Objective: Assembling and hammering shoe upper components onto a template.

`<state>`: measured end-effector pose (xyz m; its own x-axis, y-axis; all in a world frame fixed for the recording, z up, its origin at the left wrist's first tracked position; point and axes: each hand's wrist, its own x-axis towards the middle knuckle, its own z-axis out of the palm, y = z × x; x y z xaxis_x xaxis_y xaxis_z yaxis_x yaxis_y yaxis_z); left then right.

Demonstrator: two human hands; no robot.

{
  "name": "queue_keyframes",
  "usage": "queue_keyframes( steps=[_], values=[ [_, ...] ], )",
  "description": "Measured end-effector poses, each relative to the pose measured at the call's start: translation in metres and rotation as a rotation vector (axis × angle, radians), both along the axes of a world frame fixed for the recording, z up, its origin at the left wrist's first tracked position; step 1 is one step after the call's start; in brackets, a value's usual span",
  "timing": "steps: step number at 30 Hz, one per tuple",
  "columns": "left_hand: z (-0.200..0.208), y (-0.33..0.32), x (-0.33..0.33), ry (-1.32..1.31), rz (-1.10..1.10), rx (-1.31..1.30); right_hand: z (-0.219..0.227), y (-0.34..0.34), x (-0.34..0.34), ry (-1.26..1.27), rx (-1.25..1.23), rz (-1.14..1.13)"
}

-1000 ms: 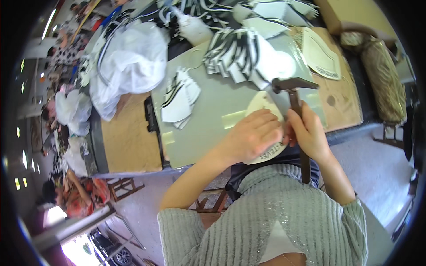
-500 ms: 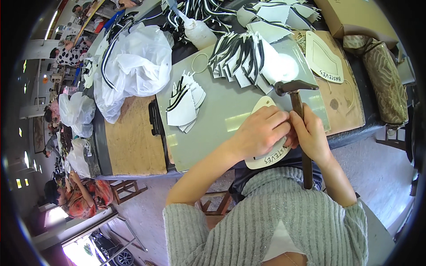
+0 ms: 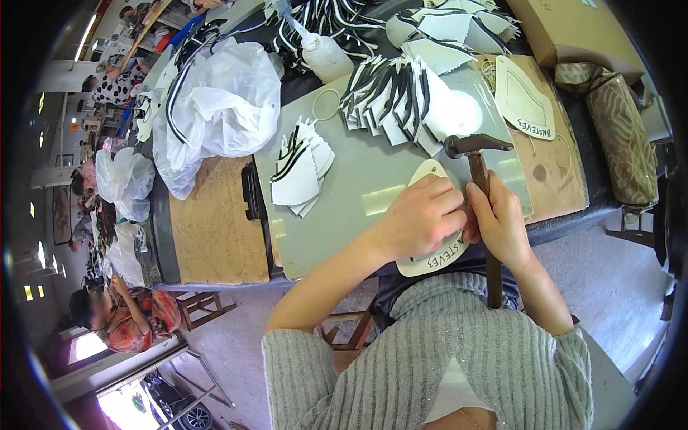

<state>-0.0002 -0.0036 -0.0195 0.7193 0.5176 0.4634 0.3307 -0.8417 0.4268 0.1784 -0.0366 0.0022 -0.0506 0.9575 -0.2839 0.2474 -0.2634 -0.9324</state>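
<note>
Slight view shift since earlier, hammer [image 3: 479,166] in right hand [image 3: 503,221], left hand [image 3: 424,221] on cream template [image 3: 431,264], grip unclear.

The hammer [image 3: 479,170] pairs a dark, dull-shining metal head with a smooth brown wooden handle, and the cream plate [image 3: 430,266] looks smooth, stiff and matt. The grey-green work sheet [image 3: 337,215] is smooth and glossy, throwing back bright glare, while the brown board [image 3: 215,236] looks matt and wood-like. Thin, crumpled, translucent plastic forms the large bag [image 3: 229,107], matt cardboard the box [image 3: 588,36], and soft ribbed knit with tiny glints the grey sweater [image 3: 423,344].
</note>
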Motion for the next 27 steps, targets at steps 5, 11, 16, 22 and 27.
queue_keyframes(
  steps=[5,11,16,22,27],
  values=[
    [-0.004,0.006,-0.019,-0.536,-0.005,-0.254,0.004,0.000,-0.003,0.011,-0.021,0.018],
    [0.092,0.037,-0.118,0.119,0.343,0.285,-0.001,0.000,0.002,0.026,-0.018,0.027],
    [0.069,0.036,-0.155,0.507,0.412,0.343,0.003,0.001,0.001,0.091,-0.049,0.040],
    [0.036,-0.006,-0.130,0.263,0.641,0.263,-0.005,-0.004,0.005,0.146,0.009,-0.014],
    [0.045,0.008,-0.082,-0.050,0.623,0.048,-0.005,-0.005,0.006,0.184,0.034,0.012]
  ],
)
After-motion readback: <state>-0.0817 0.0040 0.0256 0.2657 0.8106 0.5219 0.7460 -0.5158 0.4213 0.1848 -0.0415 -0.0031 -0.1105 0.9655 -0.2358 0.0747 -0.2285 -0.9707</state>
